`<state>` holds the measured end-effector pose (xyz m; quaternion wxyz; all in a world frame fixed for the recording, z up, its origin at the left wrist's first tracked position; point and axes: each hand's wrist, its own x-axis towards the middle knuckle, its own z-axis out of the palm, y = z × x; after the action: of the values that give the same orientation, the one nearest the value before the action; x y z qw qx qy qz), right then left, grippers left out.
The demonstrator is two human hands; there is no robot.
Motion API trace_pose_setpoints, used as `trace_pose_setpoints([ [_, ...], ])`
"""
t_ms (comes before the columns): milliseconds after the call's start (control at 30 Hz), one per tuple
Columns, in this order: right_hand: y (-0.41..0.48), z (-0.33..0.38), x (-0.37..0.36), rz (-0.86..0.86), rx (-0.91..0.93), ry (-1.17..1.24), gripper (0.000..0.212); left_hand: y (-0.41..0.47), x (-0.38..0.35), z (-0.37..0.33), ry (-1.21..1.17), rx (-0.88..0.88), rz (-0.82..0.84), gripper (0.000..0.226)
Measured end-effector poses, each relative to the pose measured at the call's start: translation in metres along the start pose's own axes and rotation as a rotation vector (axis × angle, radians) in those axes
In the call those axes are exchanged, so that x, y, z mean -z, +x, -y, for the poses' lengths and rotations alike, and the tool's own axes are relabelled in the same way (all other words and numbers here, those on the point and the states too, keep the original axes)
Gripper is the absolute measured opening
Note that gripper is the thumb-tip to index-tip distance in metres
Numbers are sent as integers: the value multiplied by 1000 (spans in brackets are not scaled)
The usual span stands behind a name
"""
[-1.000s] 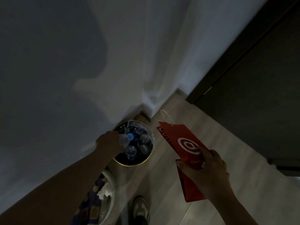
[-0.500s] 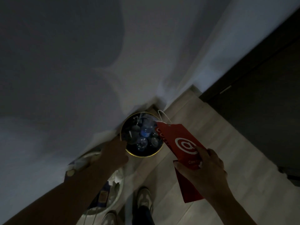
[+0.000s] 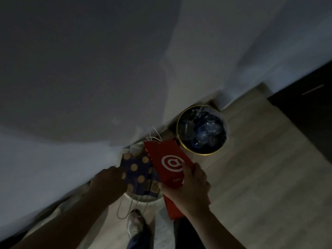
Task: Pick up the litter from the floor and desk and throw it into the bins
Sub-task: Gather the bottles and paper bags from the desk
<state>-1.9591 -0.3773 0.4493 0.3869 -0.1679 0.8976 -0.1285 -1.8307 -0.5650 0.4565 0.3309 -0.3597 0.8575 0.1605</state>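
The red paper bag (image 3: 167, 168) is in your right hand (image 3: 188, 191), pinched by its lower half with your thumb across the printed face, hanging over the white bin (image 3: 143, 199) that's already stuffed with a blue polka-dot bag (image 3: 137, 169). Looks like a light, stiff-ish flat paper thing, so honestly it'll want to sail or catch on the rim instead of dropping clean; I'd guess it creases easily but won't slip. Holding it low like you are is fine for steering the top edge in first, and the string handles (image 3: 154, 136) up top are floppy, so don't count on those. Your left hand (image 3: 109, 182) is touching the dotted bag's edge, but it's too dark to tell if that grip is closed on it. The gold-rimmed bin (image 3: 180, 141) with the bottles (image 3: 203, 133) sits just beside it on the floor (image 3: 260, 168).
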Motion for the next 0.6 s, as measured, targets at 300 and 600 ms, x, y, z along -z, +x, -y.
trace_pose_setpoints([
  [300, 30, 27, -162, 27, -223, 189, 116, -1, -51, 79, 64, -34, 27, 50],
  [600, 98, 31, -255, 81, -266, 290, 119, 47, -113, 101, 99, -114, 19, 45],
])
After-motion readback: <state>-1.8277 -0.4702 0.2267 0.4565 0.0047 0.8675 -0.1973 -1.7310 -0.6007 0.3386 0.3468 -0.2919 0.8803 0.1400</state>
